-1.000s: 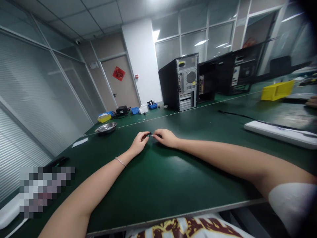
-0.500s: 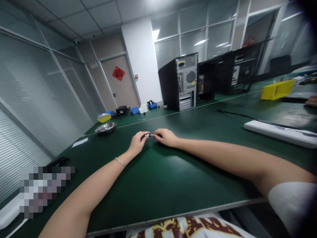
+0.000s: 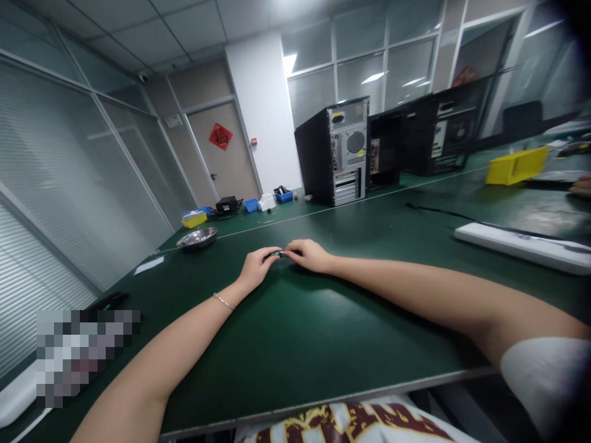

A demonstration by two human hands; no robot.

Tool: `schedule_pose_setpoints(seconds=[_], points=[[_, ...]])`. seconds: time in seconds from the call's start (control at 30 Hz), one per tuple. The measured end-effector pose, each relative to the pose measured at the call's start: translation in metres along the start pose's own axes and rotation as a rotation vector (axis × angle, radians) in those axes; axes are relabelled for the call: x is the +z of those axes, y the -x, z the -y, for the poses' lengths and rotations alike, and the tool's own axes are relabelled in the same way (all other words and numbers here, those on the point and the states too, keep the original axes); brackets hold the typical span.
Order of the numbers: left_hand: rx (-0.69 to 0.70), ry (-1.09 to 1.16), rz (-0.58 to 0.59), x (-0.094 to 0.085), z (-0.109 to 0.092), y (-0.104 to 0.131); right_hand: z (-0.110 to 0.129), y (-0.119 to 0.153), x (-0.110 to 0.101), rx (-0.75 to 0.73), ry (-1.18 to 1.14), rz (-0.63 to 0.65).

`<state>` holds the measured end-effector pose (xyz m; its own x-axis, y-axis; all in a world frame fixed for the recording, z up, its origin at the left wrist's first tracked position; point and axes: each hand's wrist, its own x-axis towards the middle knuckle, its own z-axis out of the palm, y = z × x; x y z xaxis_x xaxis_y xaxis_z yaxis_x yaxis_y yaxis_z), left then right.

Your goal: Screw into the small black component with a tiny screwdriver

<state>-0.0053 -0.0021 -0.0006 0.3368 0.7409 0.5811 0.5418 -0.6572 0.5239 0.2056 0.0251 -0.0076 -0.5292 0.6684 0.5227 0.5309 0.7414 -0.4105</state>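
Note:
My left hand [image 3: 257,268] is closed in a pinch around a small green and dark piece [image 3: 276,253], perhaps a little circuit board, held low over the green table [image 3: 323,344]. Right across from it, my right hand [image 3: 308,255] pinches with thumb and forefinger at the piece's silvery end. The fingertips of both hands almost meet there. Fingers cover most of the piece, and whatever else the right fingertips hold is too small to make out.
A metal bowl [image 3: 198,238] stands left of my hands, near a white paper slip [image 3: 149,265]. Farther back are blue trays [image 3: 252,205] and a computer case [image 3: 349,154]. A white power strip [image 3: 521,247] and a yellow bin [image 3: 517,167] lie right, with another person's hand [image 3: 582,186] at the edge.
My left hand has shifted slightly right, and the gap between the fingertips has narrowed. The small piece shows more green and looks turned a little. My right hand stays nearly in place.

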Motion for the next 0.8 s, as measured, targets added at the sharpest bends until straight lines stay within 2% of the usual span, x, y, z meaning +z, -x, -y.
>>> schedule_pose_setpoints(seconds=[0.3, 0.63, 0.8], points=[[-0.049, 0.049, 0.022, 0.002, -0.001, 0.000, -0.001, -0.001, 0.001, -0.019, -0.081, -0.013], [-0.127, 0.273, 0.003, 0.006, 0.018, -0.004, 0.004, 0.000, -0.001, 0.103, 0.013, -0.044], [-0.163, 0.372, 0.036, 0.006, 0.023, -0.005, 0.001, -0.001, 0.000, 0.085, -0.003, -0.046]])
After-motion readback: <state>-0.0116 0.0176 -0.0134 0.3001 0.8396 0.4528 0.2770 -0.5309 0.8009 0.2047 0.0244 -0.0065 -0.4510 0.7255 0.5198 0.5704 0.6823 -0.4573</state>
